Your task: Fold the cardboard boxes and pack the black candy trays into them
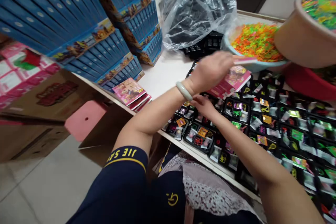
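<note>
My left hand [211,71], with a pale bangle at the wrist, reaches across to the right. It is closed on a flat pink box [246,60], blurred by motion, above other pink boxes [231,82] that rest on the trays. Below the left wrist, my right hand [203,106] is low over the black compartment trays [201,134], fingers loosely stretched out and partly apart; nothing shows in them. The trays hold small wrapped packets and bright coloured bits. A short stack of pink boxes [131,92] lies at the table's left edge.
Tall stacks of blue boxes [86,35] stand at the left. Behind are a clear plastic bag [196,10] of black trays, a bowl of orange and green pieces [258,42] and a beige tub [301,31]. A pink stool [85,120] and cartons [39,101] stand left of the table.
</note>
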Demonstrator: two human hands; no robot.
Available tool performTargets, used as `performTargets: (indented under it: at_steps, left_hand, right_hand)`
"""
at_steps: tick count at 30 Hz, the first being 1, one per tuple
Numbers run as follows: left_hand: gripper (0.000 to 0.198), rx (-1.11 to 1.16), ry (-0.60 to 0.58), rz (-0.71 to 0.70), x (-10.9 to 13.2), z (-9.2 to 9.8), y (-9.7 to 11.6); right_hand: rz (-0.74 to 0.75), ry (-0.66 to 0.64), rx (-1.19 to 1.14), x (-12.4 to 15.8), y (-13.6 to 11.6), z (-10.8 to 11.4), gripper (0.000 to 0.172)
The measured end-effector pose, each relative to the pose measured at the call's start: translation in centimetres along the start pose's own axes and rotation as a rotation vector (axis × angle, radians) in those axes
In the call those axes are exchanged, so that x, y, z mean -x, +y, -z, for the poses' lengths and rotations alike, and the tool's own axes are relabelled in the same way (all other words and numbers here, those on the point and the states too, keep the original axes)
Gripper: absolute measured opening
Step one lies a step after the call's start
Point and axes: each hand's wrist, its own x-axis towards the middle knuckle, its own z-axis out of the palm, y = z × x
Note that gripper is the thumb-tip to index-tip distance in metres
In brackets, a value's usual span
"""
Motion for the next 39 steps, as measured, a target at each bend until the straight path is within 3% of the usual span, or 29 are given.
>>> performTargets:
  at_steps: [3, 5, 7, 10, 12, 15, 19, 25, 32, 35, 39]
  left_hand:
    - [0.028, -0.124, 0.241, 0.231, 4.7, 5.3, -2.7]
    - [0.022, -0.219, 0.347, 0.197, 9.4, 7.6, -3.6]
    - [0.013, -0.267, 0.296, 0.128, 14.7, 8.6, -3.4]
    - [0.008, -0.352, 0.165, 0.092, 21.7, 8.0, -1.5]
    - [0.009, -0.362, 0.057, 0.125, 25.1, 7.1, 0.1]
    - [0.012, -0.291, -0.083, 0.211, 28.0, 5.7, 2.1]
    - [0.015, -0.12, -0.127, 0.319, 28.7, 4.4, 3.1]
    - [0.018, 0.079, -0.118, 0.522, 27.3, 3.9, 2.4]
    - [0.02, 0.207, -0.164, 0.597, 25.8, 3.9, 1.3]
    - [0.019, 0.194, -0.134, 0.634, 25.3, 3.5, 0.8]
    - [0.016, 0.21, -0.18, 0.63, 24.7, 2.4, 0.3]
  right_hand:
    - [0.124, -0.14, 0.175, 2.7, -0.4, -0.2, 0.02]
    - [0.258, -0.269, 0.34, 4.7, -1.1, -1.0, 0.028]
    - [0.341, -0.372, 0.488, 6.3, -1.8, -2.3, 0.043]
    - [0.35, -0.451, 0.696, 7.8, -2.7, -4.7, 0.071]
    - [0.33, -0.483, 0.787, 8.0, -3.0, -6.0, 0.075]
    - [0.297, -0.5, 0.849, 8.0, -3.1, -7.0, 0.07]
    - [0.253, -0.492, 0.902, 7.9, -3.1, -7.4, 0.068]
    - [0.276, -0.495, 1.0, 7.6, -3.7, -7.9, 0.069]
    - [0.264, -0.491, 1.083, 6.9, -5.1, -8.7, 0.073]
    - [0.238, -0.472, 1.095, 6.8, -5.3, -8.9, 0.071]
    - [0.215, -0.472, 1.109, 6.9, -5.4, -8.9, 0.068]
